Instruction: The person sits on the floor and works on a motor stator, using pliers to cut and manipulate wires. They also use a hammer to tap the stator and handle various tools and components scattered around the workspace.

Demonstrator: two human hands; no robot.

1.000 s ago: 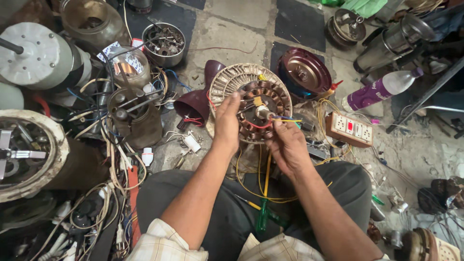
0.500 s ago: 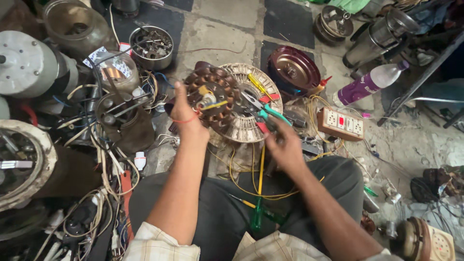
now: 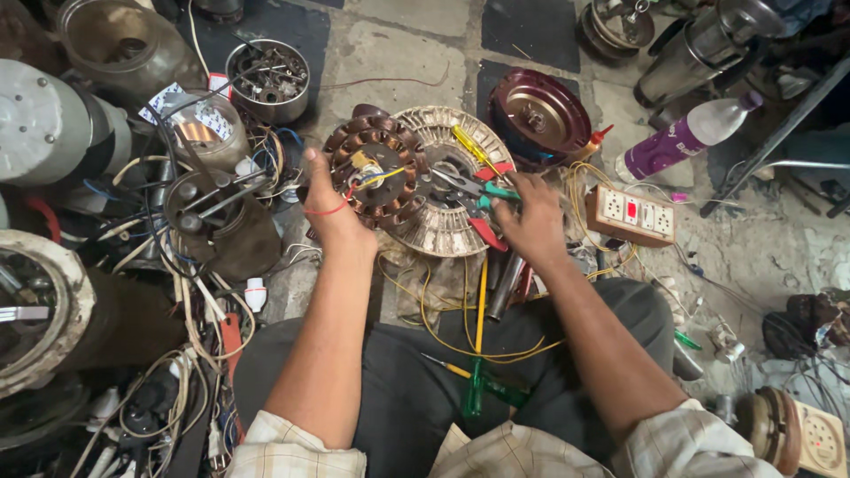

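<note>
Copper-wound stator [image 3: 372, 174] sits at frame centre, left hand [image 3: 332, 208] clamped on its lower-left rim. Likely heavy and rigid; windings look fragile, so grip the core edge. Right hand [image 3: 529, 217] closed around pliers [image 3: 474, 190] over the rotor housing [image 3: 443, 230].

Concrete floor [image 3: 398, 53] under me w/ dark mats [image 3: 540, 22], power strip [image 3: 630, 214], purple bottle [image 3: 686, 140], maroon fan cover [image 3: 536, 115].

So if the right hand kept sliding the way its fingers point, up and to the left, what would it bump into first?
Most likely the pliers with red and green handles, lying on the pale round fan housing right at the right hand's fingertips. Beyond them sits the copper-wound stator. Depth is hard to judge from above.
</note>
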